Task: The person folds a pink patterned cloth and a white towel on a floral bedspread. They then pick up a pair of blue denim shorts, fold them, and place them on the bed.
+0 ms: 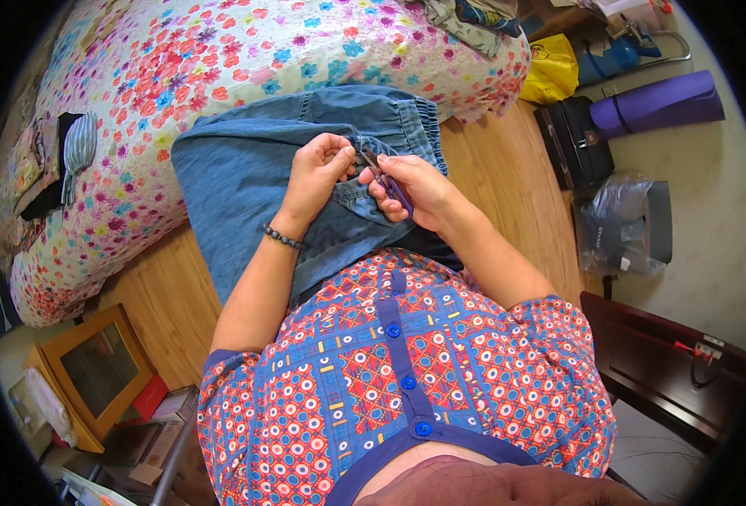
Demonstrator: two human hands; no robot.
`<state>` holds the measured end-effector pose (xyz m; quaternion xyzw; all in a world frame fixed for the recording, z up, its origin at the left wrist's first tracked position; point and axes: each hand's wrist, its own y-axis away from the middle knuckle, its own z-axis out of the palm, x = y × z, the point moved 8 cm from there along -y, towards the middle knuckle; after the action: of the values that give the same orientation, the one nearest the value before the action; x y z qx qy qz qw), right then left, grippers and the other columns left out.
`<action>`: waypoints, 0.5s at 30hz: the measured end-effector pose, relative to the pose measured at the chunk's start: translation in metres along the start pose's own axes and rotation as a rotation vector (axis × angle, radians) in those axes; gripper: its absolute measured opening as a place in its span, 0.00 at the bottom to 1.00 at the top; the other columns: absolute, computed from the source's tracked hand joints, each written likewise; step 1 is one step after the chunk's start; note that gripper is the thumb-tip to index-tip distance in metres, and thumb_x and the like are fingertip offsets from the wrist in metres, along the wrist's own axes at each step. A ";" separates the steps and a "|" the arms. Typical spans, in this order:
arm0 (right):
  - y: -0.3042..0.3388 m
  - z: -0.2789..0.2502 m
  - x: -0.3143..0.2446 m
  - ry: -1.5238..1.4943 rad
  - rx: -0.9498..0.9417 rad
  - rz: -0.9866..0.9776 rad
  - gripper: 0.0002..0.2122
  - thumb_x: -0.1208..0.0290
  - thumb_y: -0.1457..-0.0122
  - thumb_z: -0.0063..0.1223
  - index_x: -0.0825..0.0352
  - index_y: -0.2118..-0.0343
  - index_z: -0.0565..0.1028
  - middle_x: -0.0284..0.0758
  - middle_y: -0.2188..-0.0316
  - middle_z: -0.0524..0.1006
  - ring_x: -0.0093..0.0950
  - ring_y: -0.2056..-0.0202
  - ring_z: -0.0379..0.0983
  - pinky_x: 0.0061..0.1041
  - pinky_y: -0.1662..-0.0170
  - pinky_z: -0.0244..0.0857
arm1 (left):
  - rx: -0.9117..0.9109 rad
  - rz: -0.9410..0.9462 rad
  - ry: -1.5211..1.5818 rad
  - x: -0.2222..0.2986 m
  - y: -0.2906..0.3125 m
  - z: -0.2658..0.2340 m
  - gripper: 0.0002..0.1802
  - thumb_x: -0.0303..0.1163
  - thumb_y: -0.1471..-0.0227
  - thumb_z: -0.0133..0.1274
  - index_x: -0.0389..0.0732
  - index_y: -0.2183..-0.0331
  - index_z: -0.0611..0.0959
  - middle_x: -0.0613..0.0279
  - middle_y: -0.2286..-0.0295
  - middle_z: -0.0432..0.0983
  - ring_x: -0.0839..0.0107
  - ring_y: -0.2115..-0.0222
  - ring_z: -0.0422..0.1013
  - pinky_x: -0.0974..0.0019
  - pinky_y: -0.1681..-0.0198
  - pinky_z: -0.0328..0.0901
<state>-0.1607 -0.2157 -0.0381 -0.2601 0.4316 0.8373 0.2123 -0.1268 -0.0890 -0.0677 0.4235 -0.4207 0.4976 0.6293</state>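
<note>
A blue denim garment (246,169) with a gathered elastic waistband (428,126) lies across my lap and reaches to the bed edge. My right hand (415,187) is closed round a small pair of scissors (391,190) with purple handles, the dark blades pointing up and left. Close beside the blade tips, my left hand (320,169) pinches with thumb and forefinger over the denim. What lies in that pinch is too small to make out. A dark bead bracelet (282,237) circles my left wrist.
A bed with a flowered cover (221,67) stands ahead, with folded clothes (44,164) at its left. To the right are a black case (577,143), a rolled purple mat (659,103), a yellow bag (550,67) and a plastic-covered bin (622,223). A wooden cabinet (94,371) stands lower left.
</note>
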 end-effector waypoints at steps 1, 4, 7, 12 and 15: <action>0.002 0.001 -0.001 0.008 0.009 0.005 0.15 0.60 0.35 0.38 0.69 0.64 0.71 0.27 0.80 0.69 0.16 0.85 0.60 0.15 0.84 0.51 | 0.013 0.008 0.001 0.000 0.000 0.000 0.06 0.28 0.46 0.52 0.36 0.66 0.76 0.69 0.75 0.73 0.82 0.76 0.69 0.78 0.73 0.64; 0.008 -0.004 -0.012 0.213 0.055 -0.090 0.12 0.63 0.38 0.43 0.69 0.65 0.72 0.30 0.80 0.70 0.20 0.83 0.63 0.18 0.83 0.55 | 0.039 0.024 -0.008 0.000 0.001 -0.001 0.07 0.28 0.46 0.51 0.36 0.65 0.76 0.69 0.74 0.73 0.82 0.76 0.69 0.78 0.73 0.64; 0.025 0.005 -0.055 0.973 0.319 -0.635 0.09 0.67 0.42 0.49 0.70 0.66 0.72 0.36 0.78 0.72 0.29 0.79 0.70 0.26 0.78 0.62 | 0.041 0.025 -0.024 0.005 0.001 0.001 0.08 0.28 0.45 0.51 0.36 0.63 0.76 0.69 0.74 0.73 0.82 0.75 0.68 0.79 0.72 0.63; 0.042 0.036 -0.067 1.540 0.489 -1.043 0.11 0.69 0.47 0.55 0.68 0.65 0.69 0.41 0.74 0.73 0.40 0.71 0.73 0.35 0.70 0.67 | 0.022 -0.004 -0.019 0.008 0.000 0.003 0.11 0.28 0.45 0.50 0.35 0.59 0.76 0.70 0.73 0.72 0.84 0.75 0.67 0.80 0.71 0.62; 0.034 0.031 -0.065 1.663 0.485 -1.008 0.11 0.69 0.47 0.55 0.67 0.67 0.67 0.41 0.74 0.74 0.41 0.71 0.73 0.36 0.71 0.67 | 0.018 -0.020 -0.009 0.006 0.000 0.003 0.12 0.28 0.45 0.50 0.34 0.59 0.77 0.71 0.74 0.73 0.84 0.75 0.67 0.81 0.71 0.61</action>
<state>-0.1375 -0.2166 0.0381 -0.8651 0.4413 0.0912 0.2204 -0.1261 -0.0901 -0.0612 0.4358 -0.4146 0.4932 0.6285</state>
